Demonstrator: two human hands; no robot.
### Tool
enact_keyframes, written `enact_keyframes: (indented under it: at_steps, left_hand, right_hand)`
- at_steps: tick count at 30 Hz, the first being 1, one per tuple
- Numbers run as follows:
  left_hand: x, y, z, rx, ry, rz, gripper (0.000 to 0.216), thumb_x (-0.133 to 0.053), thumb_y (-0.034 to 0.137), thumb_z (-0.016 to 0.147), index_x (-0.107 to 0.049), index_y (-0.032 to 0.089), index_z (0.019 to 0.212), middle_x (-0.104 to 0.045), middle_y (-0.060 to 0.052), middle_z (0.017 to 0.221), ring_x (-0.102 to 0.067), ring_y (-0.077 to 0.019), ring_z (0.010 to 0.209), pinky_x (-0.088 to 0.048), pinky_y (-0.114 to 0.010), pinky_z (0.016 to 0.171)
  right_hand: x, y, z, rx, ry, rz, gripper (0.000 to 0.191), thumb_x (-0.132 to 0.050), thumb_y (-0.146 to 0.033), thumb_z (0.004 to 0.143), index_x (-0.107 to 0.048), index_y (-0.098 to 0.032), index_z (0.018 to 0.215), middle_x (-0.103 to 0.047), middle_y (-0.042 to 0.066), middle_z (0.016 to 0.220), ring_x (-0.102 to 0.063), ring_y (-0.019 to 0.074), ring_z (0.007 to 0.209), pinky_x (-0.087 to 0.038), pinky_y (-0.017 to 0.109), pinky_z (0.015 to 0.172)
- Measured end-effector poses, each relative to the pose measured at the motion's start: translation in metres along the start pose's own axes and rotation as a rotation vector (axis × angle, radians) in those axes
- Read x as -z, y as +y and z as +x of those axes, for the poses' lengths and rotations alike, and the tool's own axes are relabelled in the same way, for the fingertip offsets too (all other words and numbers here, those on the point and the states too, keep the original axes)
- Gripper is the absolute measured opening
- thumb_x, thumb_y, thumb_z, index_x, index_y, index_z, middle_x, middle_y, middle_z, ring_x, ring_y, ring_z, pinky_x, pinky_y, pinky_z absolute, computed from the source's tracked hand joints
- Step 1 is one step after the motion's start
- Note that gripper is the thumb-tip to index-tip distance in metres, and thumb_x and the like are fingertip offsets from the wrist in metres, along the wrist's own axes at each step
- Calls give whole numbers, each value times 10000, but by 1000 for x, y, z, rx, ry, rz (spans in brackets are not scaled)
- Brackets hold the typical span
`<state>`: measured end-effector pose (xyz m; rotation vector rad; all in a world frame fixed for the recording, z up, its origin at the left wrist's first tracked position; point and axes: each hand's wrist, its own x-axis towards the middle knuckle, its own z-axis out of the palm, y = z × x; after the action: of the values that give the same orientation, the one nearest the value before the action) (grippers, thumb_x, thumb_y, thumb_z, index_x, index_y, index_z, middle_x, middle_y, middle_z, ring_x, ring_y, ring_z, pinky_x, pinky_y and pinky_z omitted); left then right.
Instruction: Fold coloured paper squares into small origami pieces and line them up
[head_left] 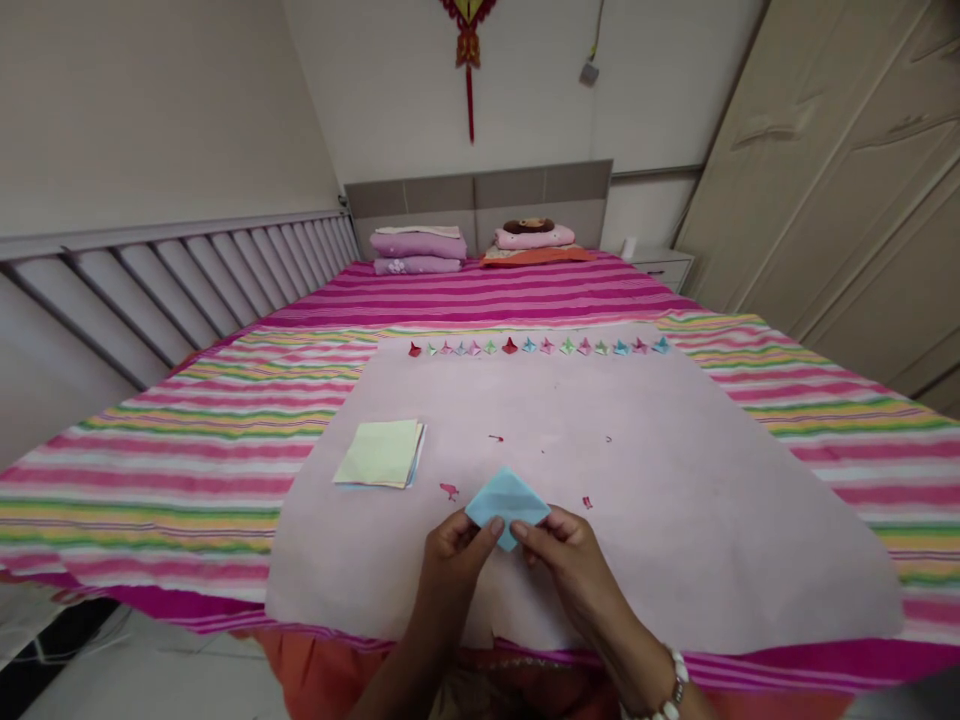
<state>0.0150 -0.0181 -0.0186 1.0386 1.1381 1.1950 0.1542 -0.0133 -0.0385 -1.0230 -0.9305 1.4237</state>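
A light blue square of folded origami paper (508, 497) is held up with one corner toward me, low over the pink sheet. My left hand (455, 545) pinches its left side, thumb on top near the lower edge. On the right side, my right hand (564, 550) grips it the same way, with its thumb close to the other thumb. The fingers beneath the paper are mostly hidden. To the left lies a stack of square paper (377, 453), pale green on top with blue and other colours showing at the edge.
Small folded paper figures (510, 346) in several colours form a row along the far edge of the pink sheet (712, 520). Small red marks or scraps dot the sheet. Folded bedding (418, 247) sits by the headboard (540, 188). A slatted rail (187, 260) borders the left side.
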Motion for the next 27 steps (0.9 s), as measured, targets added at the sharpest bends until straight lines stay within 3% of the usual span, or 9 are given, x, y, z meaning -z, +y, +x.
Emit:
enact_keyframes:
  at_steps: [4, 6, 10, 17, 22, 25, 27]
  left_hand:
    - [14, 1, 5, -281, 191, 277, 524, -779, 275, 617, -652, 209, 1121, -651, -88, 1079, -606, -237, 947, -473, -325, 768]
    - [18, 4, 7, -416, 211, 423, 511, -752, 255, 659, -631, 245, 1155, -602, -87, 1162, -582, -242, 1022, -469, -352, 824]
    - [18, 7, 7, -599, 165, 553, 325, -692, 244, 737, -672, 253, 1061, -588, -76, 1118, -566, -249, 1072, -476, -388, 877]
    - [16, 2, 3, -801, 151, 652, 248, -693, 166, 754, -676, 247, 988, -622, -63, 1042, -583, -224, 1000, -488, -371, 839]
    - [18, 9, 2, -772, 110, 627, 114, -695, 169, 756, -677, 227, 852, -676, -50, 906, -611, -217, 919, -473, -378, 838]
    - [20, 10, 3, -631, 102, 532, 42, -681, 199, 759, -693, 218, 794, -634, -95, 1110, -582, -255, 1057, -466, -394, 868]
    - [22, 10, 4, -537, 28, 442, 14, -685, 214, 751, -697, 210, 758, -572, -110, 1259, -536, -280, 1160, -436, -415, 935]
  right_hand:
    - [2, 0, 1, 10, 19, -14, 304, -791, -412, 622, -623, -166, 565, -524, -35, 474, -424, 108, 484, -316, 246, 519]
    - [1, -1, 1, 5, 13, -25, 304, -787, -413, 629, -620, -168, 562, -527, -34, 468, -427, 108, 479, -316, 246, 519]
    - [-1, 0, 0, -5, 5, -32, 317, -783, -426, 626, -610, -172, 548, -535, -32, 455, -427, 107, 464, -317, 246, 515]
    - [2, 4, 0, 14, 11, -28, 273, -782, -390, 644, -630, -172, 583, -543, -36, 464, -434, 106, 463, -322, 244, 508]
    - [1, 3, -1, 5, -7, -10, 255, -789, -377, 639, -650, -165, 609, -540, -39, 481, -435, 99, 462, -317, 238, 500]
    - [0, 1, -2, 5, -28, -13, 243, -782, -370, 655, -659, -163, 621, -539, -39, 476, -433, 96, 460, -316, 237, 502]
    - [0, 1, -3, 16, -38, -12, 238, -777, -363, 665, -658, -163, 619, -537, -40, 472, -435, 95, 458, -316, 236, 502]
